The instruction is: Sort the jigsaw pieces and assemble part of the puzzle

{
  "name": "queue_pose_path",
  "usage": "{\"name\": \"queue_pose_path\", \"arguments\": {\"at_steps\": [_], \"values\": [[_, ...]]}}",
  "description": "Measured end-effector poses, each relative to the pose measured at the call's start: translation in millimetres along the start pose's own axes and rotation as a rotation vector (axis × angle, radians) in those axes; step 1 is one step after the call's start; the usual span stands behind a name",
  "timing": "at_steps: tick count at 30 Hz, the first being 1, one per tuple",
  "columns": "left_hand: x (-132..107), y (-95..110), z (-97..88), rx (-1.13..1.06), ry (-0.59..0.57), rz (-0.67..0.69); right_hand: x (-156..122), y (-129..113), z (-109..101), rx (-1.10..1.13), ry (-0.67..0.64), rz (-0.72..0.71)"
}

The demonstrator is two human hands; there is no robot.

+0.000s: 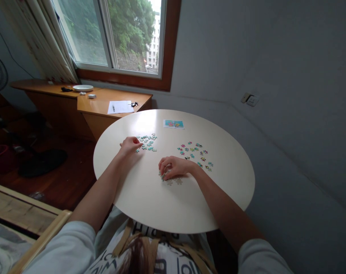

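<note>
My left hand (129,146) is closed in a pinch at the near-left side of a loose group of blue-green jigsaw puzzle pieces (150,143). What its fingertips hold, if anything, is too small to make out. Nearer to me, my right hand (175,166) curls its fingers down over jigsaw puzzle pieces, pinching among them and partly hiding them. Beside its fingers lie pale, face-down puzzle pieces (178,182). Farther right, a spread of colourful puzzle pieces (192,155) lies beyond my right wrist. At the table's far side is a small blue picture card (173,124).
The round white table (218,190) reaches close to my body. Behind it, a wooden desk (144,99) carries a paper (120,107), keys (134,104) and a white plate (83,88). A wall stands to the right, with a fan base (43,163) on the left floor.
</note>
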State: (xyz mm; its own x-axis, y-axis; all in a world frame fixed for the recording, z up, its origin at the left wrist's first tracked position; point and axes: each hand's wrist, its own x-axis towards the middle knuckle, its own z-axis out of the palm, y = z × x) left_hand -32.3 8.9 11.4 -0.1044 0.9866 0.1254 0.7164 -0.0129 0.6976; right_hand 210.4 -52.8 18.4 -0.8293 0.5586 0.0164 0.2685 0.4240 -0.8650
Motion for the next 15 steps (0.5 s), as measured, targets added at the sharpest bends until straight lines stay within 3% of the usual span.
{"name": "queue_pose_path", "arguments": {"at_steps": [9, 11, 15], "values": [[-2.2, -0.2, 2.6, -0.002, 0.035, 0.033, -2.4, -9.2, -2.5, 0.140, -0.015, 0.045], [-2.3, 0.8, 2.2, 0.010, 0.035, 0.029, -4.6, -9.4, -7.3, 0.180, 0.100, 0.054], [-2.7, 4.3, 1.0, 0.037, 0.027, 0.010, -17.0, 1.3, -32.3, 0.189, 0.496, 0.097]]}}
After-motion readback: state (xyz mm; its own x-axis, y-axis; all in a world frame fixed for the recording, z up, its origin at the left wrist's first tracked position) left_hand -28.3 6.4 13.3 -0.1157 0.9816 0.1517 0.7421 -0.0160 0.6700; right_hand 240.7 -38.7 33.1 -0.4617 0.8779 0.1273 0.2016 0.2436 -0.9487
